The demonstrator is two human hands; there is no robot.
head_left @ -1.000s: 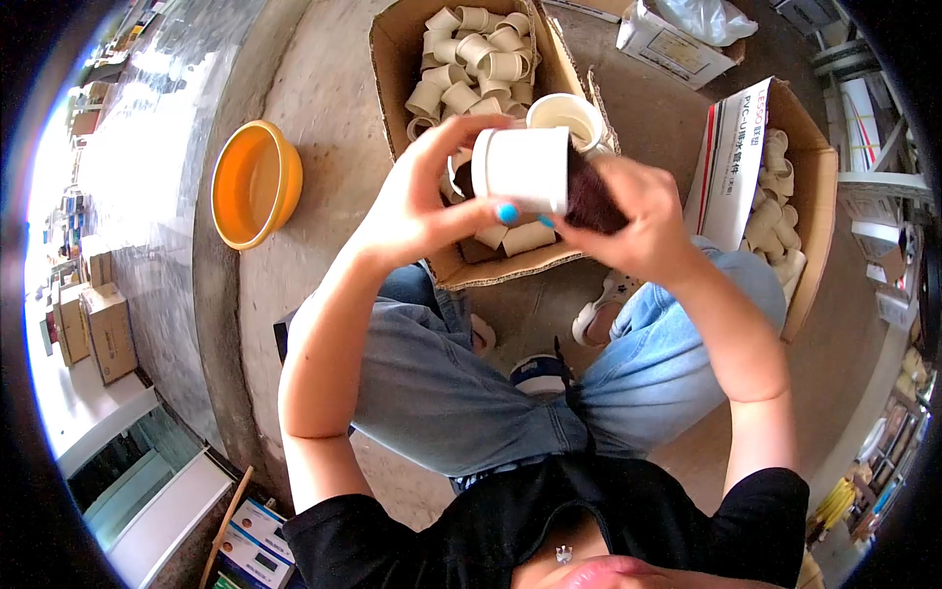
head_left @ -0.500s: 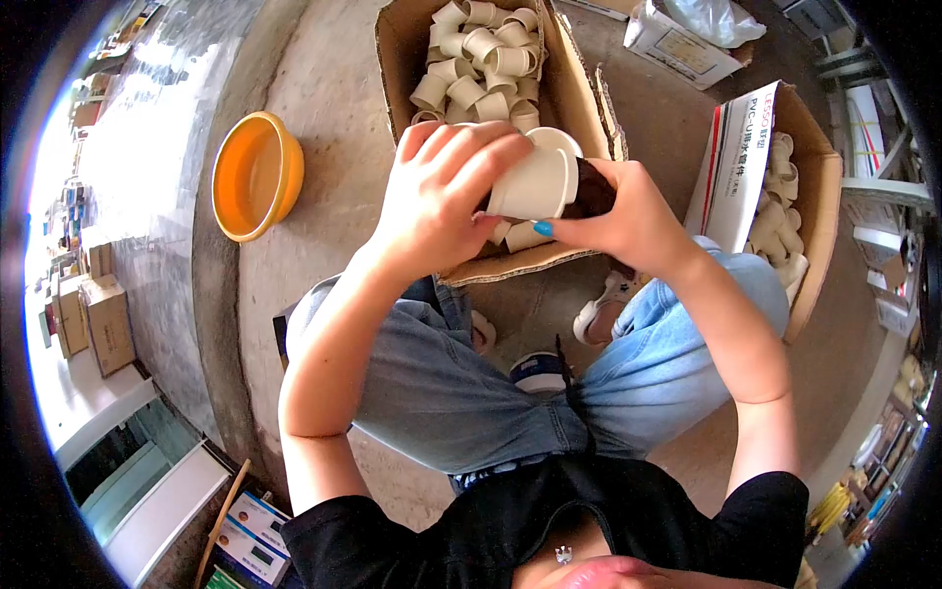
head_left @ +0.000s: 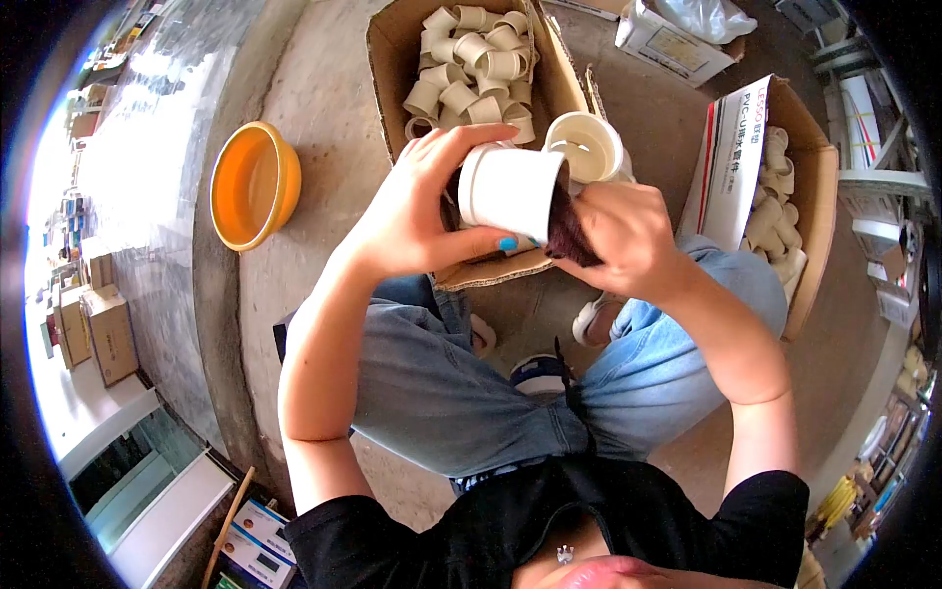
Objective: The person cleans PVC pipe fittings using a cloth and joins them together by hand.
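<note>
A white PVC pipe tee (head_left: 512, 191) is held over the near end of a cardboard box (head_left: 388, 74), its round side opening facing up and away to the right. My left hand (head_left: 412, 201) grips its left end, the fingers behind and the thumb along the lower side. My right hand (head_left: 628, 236) is closed on a dark brown cloth (head_left: 569, 228), pressed against the tee's right end. Whether the cloth reaches inside that end I cannot tell. Several cream pipe fittings (head_left: 476, 59) lie in the box beyond my hands.
An orange basin (head_left: 255, 187) stands on the floor at left. To the right is a printed carton (head_left: 726, 162) holding more fittings (head_left: 775, 216). Another box with a plastic bag (head_left: 702, 18) sits at the far right. Shelving (head_left: 883, 182) lines the right side.
The tee has been turned, so its side opening now shows at the upper right. My left hand has shifted left and down, and my right hand has curled around the cloth.
</note>
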